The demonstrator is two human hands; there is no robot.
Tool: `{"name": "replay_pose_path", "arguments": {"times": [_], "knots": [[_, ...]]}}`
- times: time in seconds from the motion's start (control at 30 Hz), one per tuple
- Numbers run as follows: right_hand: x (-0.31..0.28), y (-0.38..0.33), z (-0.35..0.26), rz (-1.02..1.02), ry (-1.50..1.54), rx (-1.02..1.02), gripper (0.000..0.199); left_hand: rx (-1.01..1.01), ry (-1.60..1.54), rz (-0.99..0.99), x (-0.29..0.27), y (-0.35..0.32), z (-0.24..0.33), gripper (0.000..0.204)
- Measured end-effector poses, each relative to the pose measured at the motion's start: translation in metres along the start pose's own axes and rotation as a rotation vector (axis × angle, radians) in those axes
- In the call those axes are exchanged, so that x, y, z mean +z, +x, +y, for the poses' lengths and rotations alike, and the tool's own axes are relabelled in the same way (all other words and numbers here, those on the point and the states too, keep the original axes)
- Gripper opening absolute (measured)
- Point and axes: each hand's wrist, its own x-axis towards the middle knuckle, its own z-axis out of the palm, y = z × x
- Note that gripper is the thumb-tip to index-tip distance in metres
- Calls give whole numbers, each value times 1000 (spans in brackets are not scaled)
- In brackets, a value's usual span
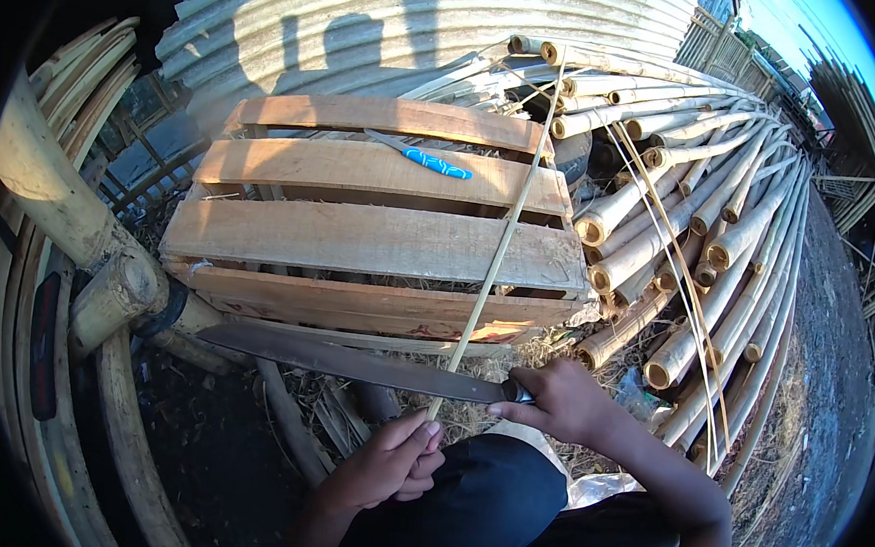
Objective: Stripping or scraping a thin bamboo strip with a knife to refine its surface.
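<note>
Head view: the left hand (386, 461) is pinched shut on the near end of a thin bamboo strip (505, 240), fingers and thumb closed round it low in the picture, just above the lap. The strip runs up and away from that grip, crossing the front edge of the pallet (369, 241) and lying across its slats near the right side, its far end up among the poles (701, 219). The right hand (565, 402) is wrapped tight on the handle of a long knife (352, 361); the blade lies level, pointing left, in front of the pallet's near edge, and it meets the strip just above the left fingers. By the look of it, this is the shaving or splitting step, edge set to the strip. The next move, as I judge it, calls for a steady pull or push along the strip with the left fingers kept below the edge. A blue-handled tool (427, 158) rests on the second slat from the back, well apart from both hands.
</note>
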Motion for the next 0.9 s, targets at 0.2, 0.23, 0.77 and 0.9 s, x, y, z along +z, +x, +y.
{"name": "replay_pose_path", "arguments": {"times": [0.2,0.23,0.77,0.9], "knots": [[-5,6,16,141,339,415,64,-81,-90,-50,-2,-10,-3,20],[0,1,10,110,272,297,64,-66,-72,-47,1,-9,-1,20],[-10,-1,18,112,125,230,65,-98,-109,0,10,-16,5,20],[-12,-4,11,168,305,352,66,-70,-117,-39,0,-24,-1,21]]}}
